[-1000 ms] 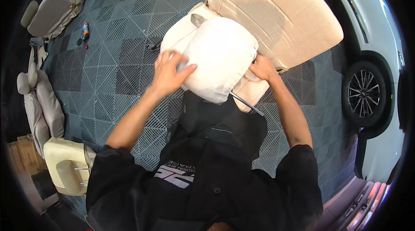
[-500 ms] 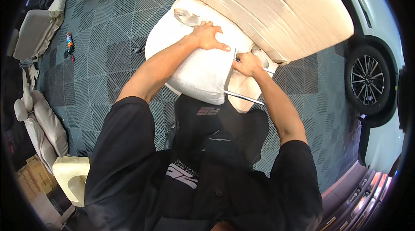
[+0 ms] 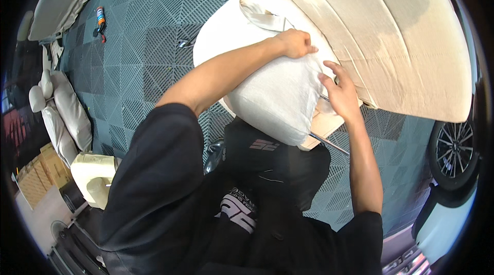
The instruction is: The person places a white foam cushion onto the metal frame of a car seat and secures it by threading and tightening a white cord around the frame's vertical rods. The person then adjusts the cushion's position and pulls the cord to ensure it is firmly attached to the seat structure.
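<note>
A headrest (image 3: 272,95) in a light grey fabric cover lies in front of me on a round white surface (image 3: 216,38). A metal post (image 3: 334,145) sticks out from its right side. My left hand (image 3: 296,43) reaches across the top and is closed on the cover's edge at the far right corner. My right hand (image 3: 340,92) is at the headrest's right side, thumb and index finger apart by the cover's edge; whether it touches the fabric I cannot tell. A loose loop of light fabric (image 3: 257,15) lies on the far part of the headrest.
A large beige seat cushion (image 3: 391,43) stands against the far right side. A car wheel (image 3: 455,149) is beyond it. Seat parts (image 3: 69,102) and a cream panel (image 3: 85,172) line the left. A spray can (image 3: 100,15) is on the tiled floor (image 3: 123,59).
The view has shifted, so the scene sits further right. My left hand has gone from lying spread on the cover to gripping its right edge. My right hand has come away with fingers apart.
</note>
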`<action>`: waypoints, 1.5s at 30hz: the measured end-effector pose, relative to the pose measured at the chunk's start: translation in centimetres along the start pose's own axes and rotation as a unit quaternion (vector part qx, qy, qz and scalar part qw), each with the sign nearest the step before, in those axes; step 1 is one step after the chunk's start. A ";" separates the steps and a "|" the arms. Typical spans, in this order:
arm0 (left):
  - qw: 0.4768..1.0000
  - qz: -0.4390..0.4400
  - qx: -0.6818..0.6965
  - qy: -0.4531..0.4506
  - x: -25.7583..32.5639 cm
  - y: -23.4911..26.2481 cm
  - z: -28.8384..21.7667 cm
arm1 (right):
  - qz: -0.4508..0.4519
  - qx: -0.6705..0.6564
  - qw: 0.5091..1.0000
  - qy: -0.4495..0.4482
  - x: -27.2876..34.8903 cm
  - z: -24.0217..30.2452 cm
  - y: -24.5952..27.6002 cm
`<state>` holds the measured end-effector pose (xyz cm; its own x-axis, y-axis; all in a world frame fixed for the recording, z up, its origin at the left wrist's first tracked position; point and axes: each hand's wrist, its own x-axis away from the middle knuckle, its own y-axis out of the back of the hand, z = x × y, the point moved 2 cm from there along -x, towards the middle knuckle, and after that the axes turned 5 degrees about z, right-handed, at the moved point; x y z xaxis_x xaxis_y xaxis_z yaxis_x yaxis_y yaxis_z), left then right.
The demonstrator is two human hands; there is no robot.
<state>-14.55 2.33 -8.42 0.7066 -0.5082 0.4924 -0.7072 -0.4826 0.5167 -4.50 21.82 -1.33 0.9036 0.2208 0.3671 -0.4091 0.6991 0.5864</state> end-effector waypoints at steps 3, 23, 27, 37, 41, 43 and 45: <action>0.973 -0.068 0.218 0.005 4.4 1.7 1.9 | 0.102 -0.054 0.992 -0.060 0.2 5.4 -4.2; 0.992 0.047 0.059 0.104 9.3 -1.3 2.3 | 0.088 0.055 0.994 0.031 -6.9 -0.2 -9.0; 0.990 0.051 0.070 0.113 9.0 -0.9 1.7 | 0.110 0.067 0.991 0.028 -6.3 -0.3 -8.4; 0.983 0.037 0.123 0.130 6.0 -1.0 3.9 | 0.108 0.018 0.992 0.063 -7.9 -2.8 -8.3; 0.963 0.011 0.193 0.188 5.2 -1.7 5.6 | 0.120 0.012 0.993 0.001 -7.3 -1.7 -8.0; 0.957 -0.002 0.205 0.203 4.6 -1.4 5.6 | 0.114 -0.009 0.993 -0.005 -7.2 -2.3 -8.0; 0.953 -0.060 0.181 0.233 4.5 -1.8 6.4 | 0.104 0.000 0.994 -0.020 -6.9 -1.9 -8.0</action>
<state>-10.31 -3.64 -11.60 0.6576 -0.1017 0.7465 -0.5227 -0.7752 0.3548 -7.26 16.00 -9.91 0.7940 0.3327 0.5088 -0.5862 0.6409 0.4956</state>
